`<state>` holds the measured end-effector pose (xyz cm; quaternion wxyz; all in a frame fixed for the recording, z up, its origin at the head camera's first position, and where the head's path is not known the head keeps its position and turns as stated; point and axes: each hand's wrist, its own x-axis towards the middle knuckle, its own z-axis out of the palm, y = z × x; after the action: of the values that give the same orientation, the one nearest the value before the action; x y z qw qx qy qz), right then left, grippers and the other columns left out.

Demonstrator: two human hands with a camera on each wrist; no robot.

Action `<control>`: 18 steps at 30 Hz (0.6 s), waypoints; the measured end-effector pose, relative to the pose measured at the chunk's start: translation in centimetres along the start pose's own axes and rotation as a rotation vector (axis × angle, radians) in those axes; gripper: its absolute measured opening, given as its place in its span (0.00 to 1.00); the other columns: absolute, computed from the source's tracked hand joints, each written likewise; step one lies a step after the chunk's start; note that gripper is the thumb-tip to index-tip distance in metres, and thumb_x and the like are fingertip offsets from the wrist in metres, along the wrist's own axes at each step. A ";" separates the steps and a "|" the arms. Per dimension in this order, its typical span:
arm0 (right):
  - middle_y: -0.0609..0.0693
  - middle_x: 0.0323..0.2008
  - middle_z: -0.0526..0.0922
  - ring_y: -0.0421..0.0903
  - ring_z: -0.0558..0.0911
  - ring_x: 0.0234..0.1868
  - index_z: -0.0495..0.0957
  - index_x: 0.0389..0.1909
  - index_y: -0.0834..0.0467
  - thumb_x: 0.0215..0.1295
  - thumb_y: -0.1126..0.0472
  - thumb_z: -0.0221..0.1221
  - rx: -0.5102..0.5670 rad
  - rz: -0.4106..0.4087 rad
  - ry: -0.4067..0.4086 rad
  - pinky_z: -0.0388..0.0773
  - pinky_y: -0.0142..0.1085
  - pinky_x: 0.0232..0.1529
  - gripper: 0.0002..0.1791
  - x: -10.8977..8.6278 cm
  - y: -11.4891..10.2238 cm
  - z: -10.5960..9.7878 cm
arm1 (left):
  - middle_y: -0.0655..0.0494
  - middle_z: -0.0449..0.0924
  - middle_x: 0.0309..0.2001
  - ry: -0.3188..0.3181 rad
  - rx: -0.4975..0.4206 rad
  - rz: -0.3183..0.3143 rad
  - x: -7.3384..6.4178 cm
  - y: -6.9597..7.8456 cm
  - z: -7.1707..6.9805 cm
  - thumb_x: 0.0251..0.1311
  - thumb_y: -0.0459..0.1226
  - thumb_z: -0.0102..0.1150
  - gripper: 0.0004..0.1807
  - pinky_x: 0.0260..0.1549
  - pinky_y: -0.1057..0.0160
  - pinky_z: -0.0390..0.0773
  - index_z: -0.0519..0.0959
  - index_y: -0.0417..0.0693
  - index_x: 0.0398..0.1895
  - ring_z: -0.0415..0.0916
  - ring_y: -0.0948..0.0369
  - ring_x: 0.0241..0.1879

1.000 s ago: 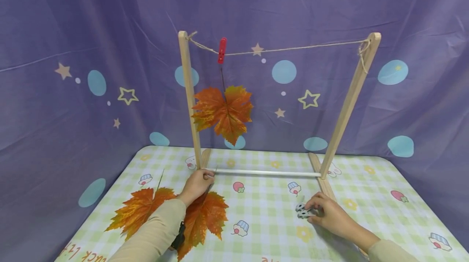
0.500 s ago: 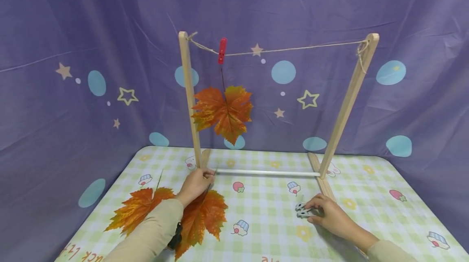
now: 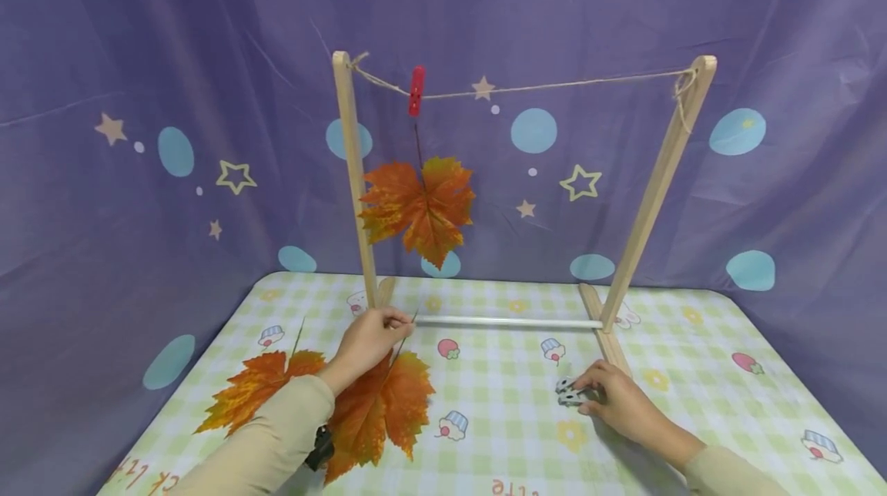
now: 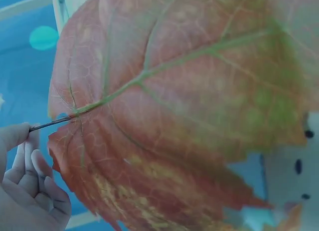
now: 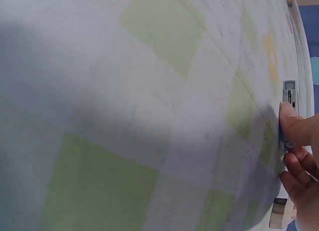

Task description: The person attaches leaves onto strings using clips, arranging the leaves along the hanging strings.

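Observation:
My left hand (image 3: 370, 340) pinches the thin dark stem of an orange artificial maple leaf (image 3: 381, 411) between thumb and fingertips. Seen from the left wrist, the veined leaf (image 4: 164, 86) fills most of the view, its stem running into the pinch. A second orange leaf (image 3: 259, 384) lies on the table to the left, partly behind my forearm. At the right, my right hand (image 3: 620, 403) holds a grey clothespin (image 3: 571, 392) low over the tablecloth; the right wrist view shows the grey clothespin's end (image 5: 289, 86) past my thumb.
Beyond the hands stands a wooden frame (image 3: 651, 203) with a white crossbar (image 3: 509, 321) low down and a twine line (image 3: 554, 85) across the top. A red clothespin (image 3: 416, 92) on the twine holds a hanging maple leaf (image 3: 419, 207). A checked cloth (image 3: 513, 403) covers the table.
My left hand has shifted slightly, and the pinched stem and its leaf show more clearly beside it. My right hand keeps nearly the same place. The head view has tilted a little downward.

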<state>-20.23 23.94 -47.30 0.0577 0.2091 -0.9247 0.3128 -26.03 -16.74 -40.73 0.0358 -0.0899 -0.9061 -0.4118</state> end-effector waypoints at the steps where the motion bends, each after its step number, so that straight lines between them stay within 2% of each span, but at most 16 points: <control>1: 0.42 0.36 0.76 0.41 0.74 0.37 0.83 0.36 0.55 0.47 0.66 0.74 -0.006 -0.001 0.002 0.76 0.34 0.39 0.14 0.0 0.0 0.0 | 0.60 0.84 0.37 0.005 0.000 0.008 -0.1 0.3 -0.1 0.66 0.41 0.64 0.07 0.40 0.54 0.78 0.87 0.51 0.41 0.80 0.59 0.40; 7: 0.42 0.36 0.76 0.42 0.75 0.37 0.82 0.35 0.55 0.46 0.65 0.75 -0.033 0.007 0.005 0.76 0.35 0.40 0.15 0.1 0.0 -0.1 | 0.65 0.82 0.34 0.020 0.011 0.058 -0.4 2.5 -0.6 0.65 0.44 0.64 0.07 0.36 0.57 0.78 0.86 0.53 0.41 0.78 0.63 0.35; 11: 0.41 0.35 0.75 0.41 0.75 0.37 0.82 0.35 0.55 0.45 0.66 0.75 -0.033 0.019 0.006 0.77 0.35 0.40 0.15 0.1 0.0 -0.1 | 0.67 0.82 0.34 0.026 0.047 0.115 -0.9 4.0 -0.8 0.64 0.44 0.65 0.07 0.35 0.59 0.77 0.86 0.56 0.41 0.76 0.65 0.33; 18: 0.41 0.34 0.75 0.40 0.74 0.37 0.83 0.35 0.56 0.45 0.67 0.75 -0.042 0.024 -0.002 0.77 0.34 0.40 0.15 0.2 0.0 0.0 | 0.69 0.80 0.31 0.025 0.083 0.197 -1.1 6.3 -1.2 0.64 0.44 0.65 0.04 0.26 0.60 0.72 0.85 0.58 0.39 0.73 0.64 0.28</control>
<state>-20.39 23.85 -47.30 0.0575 0.1971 -0.9336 0.2936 -23.75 -13.70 -35.44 0.0912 -0.1717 -0.9086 -0.3697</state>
